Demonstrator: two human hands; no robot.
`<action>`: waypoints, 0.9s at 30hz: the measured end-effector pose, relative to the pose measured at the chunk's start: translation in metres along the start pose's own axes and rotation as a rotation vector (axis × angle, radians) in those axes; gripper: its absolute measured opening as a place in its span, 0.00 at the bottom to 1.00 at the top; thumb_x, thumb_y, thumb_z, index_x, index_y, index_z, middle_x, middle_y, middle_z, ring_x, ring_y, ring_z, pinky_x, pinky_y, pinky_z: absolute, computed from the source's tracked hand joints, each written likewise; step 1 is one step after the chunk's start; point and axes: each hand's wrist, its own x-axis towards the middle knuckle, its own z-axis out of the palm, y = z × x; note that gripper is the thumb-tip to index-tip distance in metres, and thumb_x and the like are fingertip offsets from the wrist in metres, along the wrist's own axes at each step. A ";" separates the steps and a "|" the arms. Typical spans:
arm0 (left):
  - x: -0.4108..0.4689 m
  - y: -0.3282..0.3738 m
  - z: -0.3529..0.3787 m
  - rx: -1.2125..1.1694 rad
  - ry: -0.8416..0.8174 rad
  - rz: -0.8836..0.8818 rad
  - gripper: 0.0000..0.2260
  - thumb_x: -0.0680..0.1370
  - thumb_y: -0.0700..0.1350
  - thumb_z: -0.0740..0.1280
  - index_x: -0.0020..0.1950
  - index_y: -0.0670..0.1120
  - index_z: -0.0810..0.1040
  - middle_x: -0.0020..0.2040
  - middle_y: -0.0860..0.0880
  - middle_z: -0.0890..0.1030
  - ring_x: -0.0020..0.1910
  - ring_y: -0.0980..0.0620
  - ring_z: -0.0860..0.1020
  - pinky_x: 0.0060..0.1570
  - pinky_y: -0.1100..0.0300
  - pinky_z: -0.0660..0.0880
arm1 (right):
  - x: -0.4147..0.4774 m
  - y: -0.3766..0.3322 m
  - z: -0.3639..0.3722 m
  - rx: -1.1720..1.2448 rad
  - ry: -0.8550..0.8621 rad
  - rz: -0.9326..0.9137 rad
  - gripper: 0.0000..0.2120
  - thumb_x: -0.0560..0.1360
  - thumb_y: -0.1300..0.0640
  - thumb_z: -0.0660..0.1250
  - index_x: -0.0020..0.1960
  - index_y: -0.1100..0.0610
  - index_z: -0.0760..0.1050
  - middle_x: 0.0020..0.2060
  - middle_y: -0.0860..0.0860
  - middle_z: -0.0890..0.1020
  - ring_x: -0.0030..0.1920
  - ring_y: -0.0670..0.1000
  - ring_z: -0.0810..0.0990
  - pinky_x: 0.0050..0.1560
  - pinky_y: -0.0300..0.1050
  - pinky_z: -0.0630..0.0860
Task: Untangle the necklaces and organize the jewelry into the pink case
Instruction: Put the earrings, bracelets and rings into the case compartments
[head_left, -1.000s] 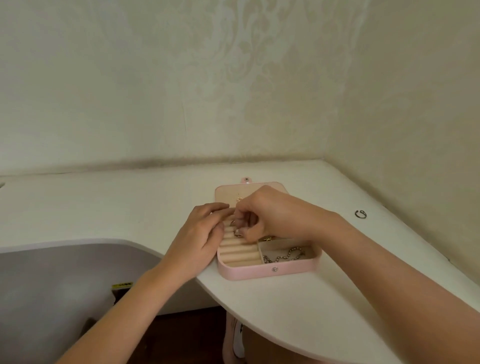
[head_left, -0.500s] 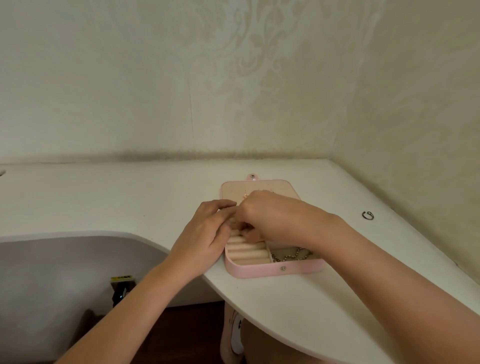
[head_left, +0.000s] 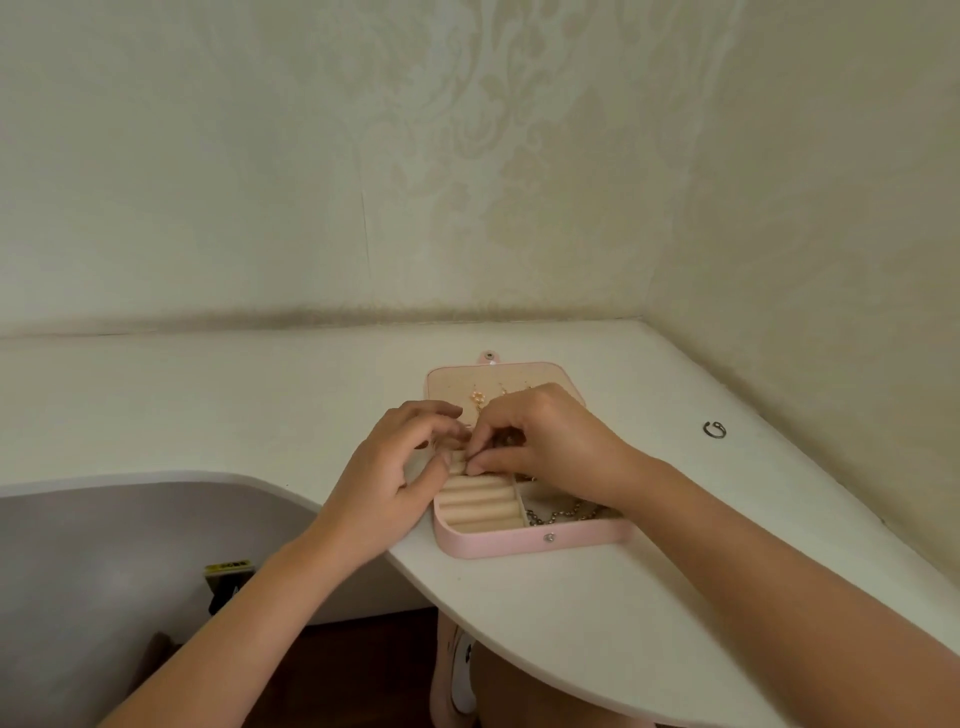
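Pink leatherette covers the open case (head_left: 535, 545), which lies on the white desk (head_left: 260, 405) directly beneath both sets of fingertips, in the same spot as a second ago. The left hand (head_left: 400, 467) has its fingers loosely bent and slightly spread. Its thumb tip touches the far end of the beige ring rolls (head_left: 478, 501) and grips nothing. The right hand (head_left: 545, 441) is curled, thumb and forefinger tips pressed together on the same roll, right against the left thumb.

A second ago a small ring showed between the right fingertips. Now they cover that spot, so I cannot tell whether they are holding it. The left fingers have also drawn a little away from the right hand since half a second ago.

Behind the knuckles, gold earrings (head_left: 478, 399) sit in the lid. Under the right wrist, a beaded chain necklace (head_left: 561, 516) lies in the case's side compartment. Well off to the right of the right hand, a dark open ring (head_left: 714, 429) stays on the desk.
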 end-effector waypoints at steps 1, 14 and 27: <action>0.000 0.001 -0.001 -0.040 0.004 -0.013 0.07 0.74 0.53 0.62 0.49 0.59 0.78 0.58 0.62 0.76 0.62 0.60 0.73 0.60 0.72 0.64 | -0.001 0.000 0.000 0.067 0.026 0.036 0.05 0.68 0.61 0.77 0.41 0.60 0.83 0.31 0.42 0.79 0.33 0.40 0.75 0.36 0.30 0.68; 0.009 0.011 0.006 -0.141 -0.063 -0.135 0.13 0.64 0.62 0.70 0.45 0.60 0.83 0.54 0.65 0.78 0.60 0.62 0.74 0.59 0.73 0.64 | -0.066 0.083 -0.122 -0.252 0.335 0.667 0.06 0.77 0.61 0.66 0.44 0.55 0.81 0.40 0.51 0.83 0.36 0.46 0.79 0.37 0.39 0.72; 0.007 0.017 0.005 -0.063 -0.002 -0.207 0.05 0.70 0.40 0.76 0.39 0.50 0.85 0.47 0.59 0.81 0.52 0.62 0.76 0.52 0.73 0.66 | -0.082 0.111 -0.123 -0.237 0.149 0.984 0.12 0.67 0.61 0.78 0.49 0.63 0.82 0.40 0.56 0.84 0.35 0.50 0.80 0.48 0.43 0.76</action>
